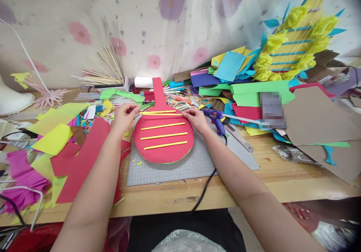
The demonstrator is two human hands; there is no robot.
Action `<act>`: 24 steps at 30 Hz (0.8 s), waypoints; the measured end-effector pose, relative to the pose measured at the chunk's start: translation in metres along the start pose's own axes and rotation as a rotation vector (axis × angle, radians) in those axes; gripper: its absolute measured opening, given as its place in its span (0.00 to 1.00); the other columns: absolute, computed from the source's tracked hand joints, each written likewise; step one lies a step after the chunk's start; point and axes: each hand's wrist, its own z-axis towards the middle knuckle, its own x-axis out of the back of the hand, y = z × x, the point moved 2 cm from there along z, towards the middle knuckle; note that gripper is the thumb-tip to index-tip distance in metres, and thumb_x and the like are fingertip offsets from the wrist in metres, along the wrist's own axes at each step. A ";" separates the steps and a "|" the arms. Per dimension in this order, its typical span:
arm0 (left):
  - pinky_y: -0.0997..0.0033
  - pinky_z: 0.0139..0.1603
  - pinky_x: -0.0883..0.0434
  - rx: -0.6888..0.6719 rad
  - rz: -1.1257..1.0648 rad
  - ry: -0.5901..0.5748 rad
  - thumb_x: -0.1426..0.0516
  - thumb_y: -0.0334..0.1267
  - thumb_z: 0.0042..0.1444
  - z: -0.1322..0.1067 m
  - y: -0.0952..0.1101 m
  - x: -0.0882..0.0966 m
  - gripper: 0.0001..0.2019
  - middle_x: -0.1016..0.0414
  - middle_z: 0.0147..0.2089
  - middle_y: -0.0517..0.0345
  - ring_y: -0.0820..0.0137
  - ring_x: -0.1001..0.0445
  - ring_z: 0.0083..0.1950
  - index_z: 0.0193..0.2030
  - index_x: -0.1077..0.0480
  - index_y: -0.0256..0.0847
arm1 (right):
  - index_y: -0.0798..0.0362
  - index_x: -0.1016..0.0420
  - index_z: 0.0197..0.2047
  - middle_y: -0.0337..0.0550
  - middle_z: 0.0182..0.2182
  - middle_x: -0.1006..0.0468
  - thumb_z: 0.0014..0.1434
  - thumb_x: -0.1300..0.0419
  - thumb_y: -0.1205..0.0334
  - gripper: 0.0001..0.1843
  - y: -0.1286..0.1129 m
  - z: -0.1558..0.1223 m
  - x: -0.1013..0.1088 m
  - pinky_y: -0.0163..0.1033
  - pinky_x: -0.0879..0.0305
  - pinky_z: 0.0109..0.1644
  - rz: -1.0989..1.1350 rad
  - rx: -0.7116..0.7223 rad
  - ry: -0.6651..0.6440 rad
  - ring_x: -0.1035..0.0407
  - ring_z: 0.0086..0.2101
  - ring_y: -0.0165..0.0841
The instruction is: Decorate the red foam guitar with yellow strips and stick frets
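A red guitar-shaped cutout (166, 156) with a round body and a straight neck lies on the grey cutting mat (149, 175), its neck pointing away from me. Three thin yellow strips (164, 135) run across its body, roughly parallel. Near the top of the body, a further yellow strip (162, 114) stretches between my hands, with another close beside it. My left hand (126, 116) pinches the left end, thumb against fingers. At the right end, the fingers of my right hand (195, 117) close on the strip by the cutout's edge.
Right of the cutout rests a purple glue gun (216, 118), its black cord trailing over the table's front edge. A metal ruler (239, 138) lies beside it. Red paper scraps (81, 165) cover the left side. A yellow flower-trimmed guitar (293, 45) leans at the back right.
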 end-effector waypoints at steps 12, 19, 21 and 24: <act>0.71 0.39 0.31 0.231 -0.235 -0.051 0.40 0.44 0.43 -0.029 -0.027 -0.014 0.13 0.24 0.36 0.55 0.70 0.28 0.36 0.34 0.27 0.38 | 0.52 0.25 0.25 0.40 0.27 0.27 0.47 0.40 0.55 0.09 -0.003 -0.001 -0.003 0.40 0.40 0.41 -0.002 0.020 -0.001 0.35 0.32 0.32; 0.68 0.42 0.31 0.186 -0.154 -0.038 0.41 0.45 0.45 -0.033 -0.036 -0.013 0.12 0.25 0.37 0.55 0.69 0.28 0.38 0.33 0.27 0.39 | 0.51 0.25 0.25 0.40 0.28 0.26 0.48 0.40 0.56 0.08 -0.002 0.000 -0.007 0.40 0.40 0.42 -0.027 0.036 0.013 0.35 0.33 0.32; 0.68 0.42 0.31 0.154 -0.123 -0.037 0.42 0.45 0.46 -0.033 -0.038 -0.013 0.12 0.25 0.37 0.55 0.69 0.28 0.39 0.33 0.27 0.40 | 0.51 0.25 0.25 0.40 0.28 0.26 0.48 0.40 0.56 0.08 -0.002 0.000 -0.008 0.40 0.40 0.43 -0.033 0.037 0.015 0.34 0.34 0.32; 0.69 0.41 0.32 0.122 -0.085 -0.049 0.42 0.45 0.46 -0.034 -0.039 -0.012 0.12 0.26 0.37 0.56 0.69 0.29 0.38 0.33 0.26 0.40 | 0.51 0.25 0.26 0.40 0.28 0.26 0.48 0.40 0.56 0.08 -0.002 -0.001 -0.008 0.40 0.40 0.42 -0.039 0.038 0.010 0.35 0.34 0.32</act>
